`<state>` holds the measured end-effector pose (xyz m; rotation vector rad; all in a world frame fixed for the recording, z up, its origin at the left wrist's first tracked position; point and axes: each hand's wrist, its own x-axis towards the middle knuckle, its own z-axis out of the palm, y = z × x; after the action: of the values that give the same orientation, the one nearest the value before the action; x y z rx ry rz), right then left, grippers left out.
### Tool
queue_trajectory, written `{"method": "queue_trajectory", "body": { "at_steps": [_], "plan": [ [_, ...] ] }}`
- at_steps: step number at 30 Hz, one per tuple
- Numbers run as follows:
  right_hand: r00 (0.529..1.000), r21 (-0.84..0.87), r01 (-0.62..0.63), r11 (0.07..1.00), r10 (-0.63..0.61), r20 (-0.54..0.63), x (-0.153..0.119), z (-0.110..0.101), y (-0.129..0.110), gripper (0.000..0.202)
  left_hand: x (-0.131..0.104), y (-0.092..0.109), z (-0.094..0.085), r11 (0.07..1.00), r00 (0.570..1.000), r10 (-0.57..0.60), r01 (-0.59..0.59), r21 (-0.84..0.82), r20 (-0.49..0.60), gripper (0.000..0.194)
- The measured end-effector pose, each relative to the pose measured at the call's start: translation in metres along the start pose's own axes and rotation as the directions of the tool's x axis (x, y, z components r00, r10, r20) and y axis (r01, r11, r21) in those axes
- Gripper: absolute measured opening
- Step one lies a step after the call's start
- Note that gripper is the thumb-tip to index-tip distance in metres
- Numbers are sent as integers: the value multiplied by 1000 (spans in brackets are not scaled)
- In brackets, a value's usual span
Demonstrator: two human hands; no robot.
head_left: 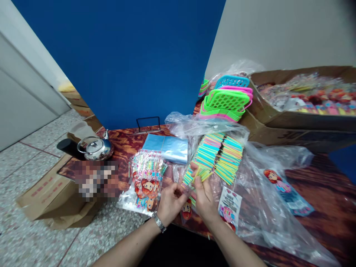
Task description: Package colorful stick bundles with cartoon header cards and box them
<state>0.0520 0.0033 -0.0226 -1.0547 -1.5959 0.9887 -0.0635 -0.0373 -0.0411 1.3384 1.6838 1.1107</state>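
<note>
Near the front edge of the table, my left hand [171, 203] is closed, its fingers pinched at the top of a clear plastic bag printed with a red-haired cartoon figure [186, 210]. Just to its right, my right hand [205, 200] grips a small bunch of thin yellow sticks [203, 174]. Beyond the hands, rows of thin sticks [229, 159] in yellow, turquoise and pink lie on clear plastic. A stack of filled cartoon-printed bags [148, 187] rests left of my left hand. One flat printed bag [230, 207] lies right of my right hand.
Behind are blue plastic sheets [167, 147] and stacked green, pink and blue baskets [226, 100]. An open carton [292, 124] of packed bags stands right. A metal kettle [97, 148] sits left, above a cardboard box [50, 189]. Loose clear plastic [264, 207] covers the right side.
</note>
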Motion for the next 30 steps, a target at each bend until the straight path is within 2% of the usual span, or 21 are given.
{"method": "queue_trajectory", "body": {
  "at_steps": [3,6,9,11,14,17,21,23,27,30],
  "plan": [
    [972,-103,154,983,-132,196,2,-16,-4,31,2,0,-6,999,999,31,-30,-19,37,22],
    [924,-187,247,951,-173,340,9,-37,-11,42,4,-3,-12,996,993,89,-88,-18,80,22],
    [921,-213,272,938,-189,340,17,-52,-16,40,5,-5,-16,986,982,165,-167,18,92,20],
    [918,-249,315,916,-227,325,20,-55,-19,33,5,-4,-18,969,968,233,-239,57,94,19],
    [888,-285,419,862,-322,330,23,-55,-27,22,5,-1,-21,939,940,323,-333,89,110,18],
    [852,-298,500,813,-400,337,26,-57,-35,17,4,-1,-23,932,934,345,-353,80,97,20],
    [783,-361,604,711,-442,438,31,-60,-40,15,3,-2,-22,929,929,360,-365,64,85,22],
    [764,-402,629,665,-435,476,32,-61,-40,16,2,-2,-22,923,924,373,-379,70,79,22],
    [750,-368,625,688,-400,526,31,-60,-42,16,2,-2,-22,922,923,372,-379,73,98,24],
    [788,-358,581,731,-395,473,31,-60,-43,19,1,-2,-23,929,931,355,-361,74,90,23]
  ]
}}
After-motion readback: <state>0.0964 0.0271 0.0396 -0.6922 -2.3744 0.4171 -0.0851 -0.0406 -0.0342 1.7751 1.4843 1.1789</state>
